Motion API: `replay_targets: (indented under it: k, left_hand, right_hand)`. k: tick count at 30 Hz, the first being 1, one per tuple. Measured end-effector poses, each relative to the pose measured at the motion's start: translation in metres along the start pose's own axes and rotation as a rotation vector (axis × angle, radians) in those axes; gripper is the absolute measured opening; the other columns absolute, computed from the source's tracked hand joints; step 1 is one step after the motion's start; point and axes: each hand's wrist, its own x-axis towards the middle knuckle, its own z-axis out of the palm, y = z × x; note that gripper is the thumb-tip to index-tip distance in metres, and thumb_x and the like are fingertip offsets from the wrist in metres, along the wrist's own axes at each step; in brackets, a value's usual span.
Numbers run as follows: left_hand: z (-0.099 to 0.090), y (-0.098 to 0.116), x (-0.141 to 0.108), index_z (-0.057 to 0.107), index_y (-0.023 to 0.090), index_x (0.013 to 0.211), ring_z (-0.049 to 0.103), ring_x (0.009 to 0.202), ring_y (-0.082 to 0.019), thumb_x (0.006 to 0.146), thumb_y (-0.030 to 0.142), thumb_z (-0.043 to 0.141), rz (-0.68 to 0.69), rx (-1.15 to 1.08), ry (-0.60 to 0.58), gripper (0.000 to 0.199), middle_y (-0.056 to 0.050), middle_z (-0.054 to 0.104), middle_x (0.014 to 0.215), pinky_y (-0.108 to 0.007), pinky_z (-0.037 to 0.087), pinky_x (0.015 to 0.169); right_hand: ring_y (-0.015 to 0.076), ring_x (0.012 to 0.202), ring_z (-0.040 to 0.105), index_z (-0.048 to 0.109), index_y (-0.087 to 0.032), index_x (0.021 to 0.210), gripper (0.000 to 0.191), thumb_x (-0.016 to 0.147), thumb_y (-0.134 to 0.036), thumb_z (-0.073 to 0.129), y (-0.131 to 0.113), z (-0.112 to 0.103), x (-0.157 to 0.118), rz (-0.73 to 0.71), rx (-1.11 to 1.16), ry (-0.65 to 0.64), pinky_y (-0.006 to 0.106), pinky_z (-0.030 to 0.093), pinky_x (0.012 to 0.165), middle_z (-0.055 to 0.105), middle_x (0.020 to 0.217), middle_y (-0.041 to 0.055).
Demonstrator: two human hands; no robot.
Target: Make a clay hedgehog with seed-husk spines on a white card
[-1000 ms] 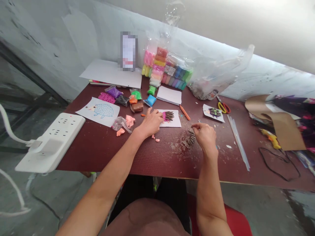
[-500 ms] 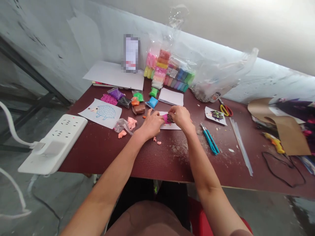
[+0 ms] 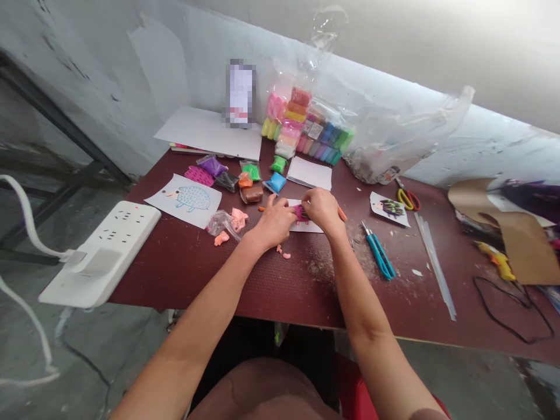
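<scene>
In the middle of the table a small magenta piece with dark stripes [image 3: 301, 213] lies over a white paper sheet [image 3: 308, 228]. From the left, my left hand [image 3: 276, 223] has its fingertips closed on the magenta side. My right hand [image 3: 322, 209] pinches the dark striped side and covers much of it. An orange stick [image 3: 342, 214] shows just past my right hand. Small pink clay crumbs [image 3: 286, 255] sit below my left hand, with a larger pink clay lump [image 3: 238, 219] and a clear bag [image 3: 219, 224] further left.
Clay packets [image 3: 251, 194] and a hedgehog drawing [image 3: 186, 201] lie left. Bagged coloured clay [image 3: 321, 140] stands behind. At right are teal-handled tweezers [image 3: 381, 256], scissors [image 3: 409, 199], a spiky hedgehog card [image 3: 389, 209], glue sticks [image 3: 435, 265] and a yellow glue gun [image 3: 496, 260]. A power strip [image 3: 105, 251] sits left.
The whole view has shifted slightly, so things sit further right. The striped piece looks lower and flatter against the paper, more covered by my right hand. The orange stick has come into sight.
</scene>
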Motion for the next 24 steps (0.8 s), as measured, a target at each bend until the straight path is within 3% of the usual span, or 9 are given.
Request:
replay_targets:
  k: [16,20,24]
  left_hand:
    - [-0.001,0.001,0.0,0.079,0.02,0.111,0.057,0.12,-0.03,0.084,-0.002,0.051,-0.008,-0.003,-0.011,0.045,-0.009,0.078,0.117,-0.058,0.028,0.12]
    - [-0.001,-0.001,0.0,0.079,0.021,0.108,0.057,0.12,-0.029,0.083,-0.003,0.052,-0.001,0.001,-0.016,0.043,-0.007,0.078,0.119,-0.059,0.028,0.12]
    - [0.001,-0.001,0.0,0.078,0.022,0.105,0.057,0.119,-0.029,0.082,-0.002,0.055,0.018,0.01,-0.01,0.04,-0.006,0.078,0.121,-0.059,0.032,0.118]
  right_hand:
    - [0.0273,0.111,0.074,0.083,-0.014,0.11,0.032,0.094,-0.013,0.055,-0.002,-0.002,0.004,0.03,0.023,-0.039,0.03,0.051,0.092,0.081,0.114,0.0176]
    - [0.026,0.109,0.073,0.083,-0.018,0.111,0.029,0.095,-0.02,0.059,0.014,-0.007,-0.006,0.043,0.1,0.064,0.03,0.051,0.091,0.08,0.116,0.0134]
    - [0.025,0.102,0.073,0.084,-0.019,0.102,0.024,0.093,-0.02,0.061,0.046,-0.011,-0.027,0.129,0.11,0.128,0.031,0.05,0.085,0.081,0.11,0.0113]
